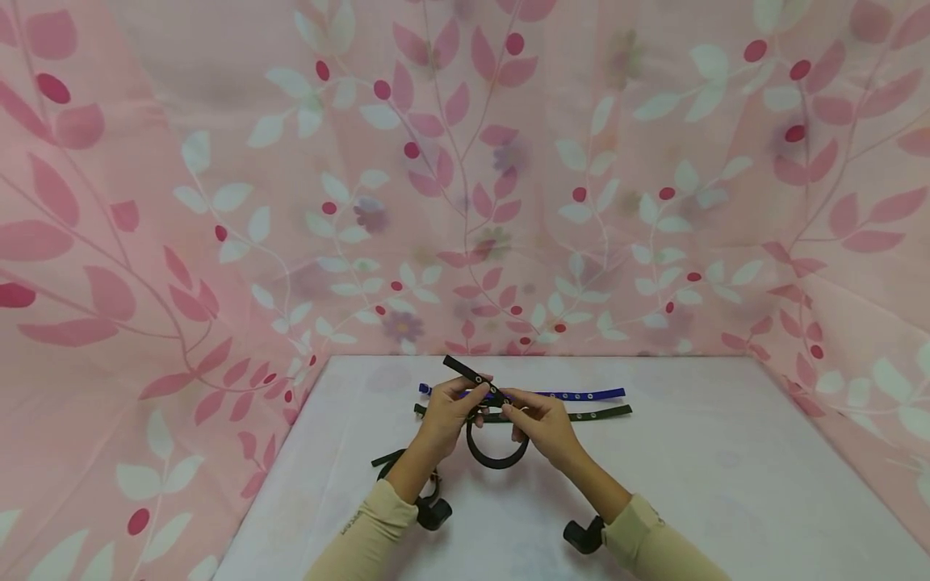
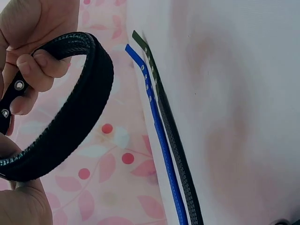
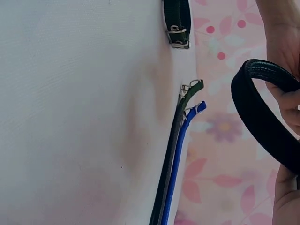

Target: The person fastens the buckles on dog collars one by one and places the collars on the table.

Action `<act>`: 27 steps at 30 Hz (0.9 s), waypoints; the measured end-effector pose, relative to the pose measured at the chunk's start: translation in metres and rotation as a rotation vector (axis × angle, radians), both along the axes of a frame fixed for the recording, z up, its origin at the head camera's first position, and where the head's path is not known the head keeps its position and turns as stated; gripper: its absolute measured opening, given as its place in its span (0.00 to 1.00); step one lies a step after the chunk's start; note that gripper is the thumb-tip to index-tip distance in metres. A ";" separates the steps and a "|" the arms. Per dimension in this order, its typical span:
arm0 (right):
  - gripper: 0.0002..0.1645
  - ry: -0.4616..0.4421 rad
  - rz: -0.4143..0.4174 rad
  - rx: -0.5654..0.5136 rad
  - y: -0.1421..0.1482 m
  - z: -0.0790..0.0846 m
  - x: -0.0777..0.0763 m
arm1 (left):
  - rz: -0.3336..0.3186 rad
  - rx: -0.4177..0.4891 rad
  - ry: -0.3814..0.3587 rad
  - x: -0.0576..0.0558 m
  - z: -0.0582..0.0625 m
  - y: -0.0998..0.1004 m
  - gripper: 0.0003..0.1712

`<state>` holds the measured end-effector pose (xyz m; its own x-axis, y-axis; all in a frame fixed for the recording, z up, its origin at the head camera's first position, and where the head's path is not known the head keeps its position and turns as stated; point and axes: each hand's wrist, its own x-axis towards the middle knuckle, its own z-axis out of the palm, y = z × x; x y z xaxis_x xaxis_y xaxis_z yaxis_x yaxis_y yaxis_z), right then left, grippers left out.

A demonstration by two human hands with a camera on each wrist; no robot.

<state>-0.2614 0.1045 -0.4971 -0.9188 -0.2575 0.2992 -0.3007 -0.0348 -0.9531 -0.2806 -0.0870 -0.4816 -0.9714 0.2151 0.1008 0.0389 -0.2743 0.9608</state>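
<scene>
A black collar (image 1: 497,463), bent into a loop, hangs between the two hands above the table. My left hand (image 1: 446,415) pinches it at the top left, by the strap whose free end sticks up to the left. On the other side my right hand (image 1: 545,424) pinches the strap near its metal eyelets. Fingers hide the buckle area. In the left wrist view the collar (image 2: 89,108) shows its stitched inner edge and two eyelets. Behind the hands a blue collar (image 1: 605,395) and a dark green collar (image 1: 613,413) lie straight, side by side.
Another dark collar, closed in a loop (image 1: 388,461), lies on the white table (image 1: 690,484) beside the left forearm; its buckle (image 3: 179,44) shows in the right wrist view. Pink leaf-patterned cloth (image 1: 465,202) surrounds the table. Black wrist cameras (image 1: 434,514) hang below both wrists.
</scene>
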 end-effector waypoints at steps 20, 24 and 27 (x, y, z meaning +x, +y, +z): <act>0.11 -0.039 -0.028 0.068 0.000 -0.004 0.000 | -0.032 -0.079 0.008 0.001 -0.002 -0.001 0.22; 0.11 -0.006 -0.003 0.067 -0.001 -0.005 0.000 | -0.055 -0.115 0.028 0.003 -0.004 0.001 0.23; 0.11 0.035 -0.009 0.083 -0.003 -0.005 -0.001 | -0.069 -0.124 0.028 0.004 -0.005 0.004 0.22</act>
<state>-0.2621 0.1016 -0.5018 -0.9107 -0.2743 0.3087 -0.3334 0.0471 -0.9416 -0.2767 -0.0834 -0.4867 -0.9511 0.2936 0.0957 0.0510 -0.1562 0.9864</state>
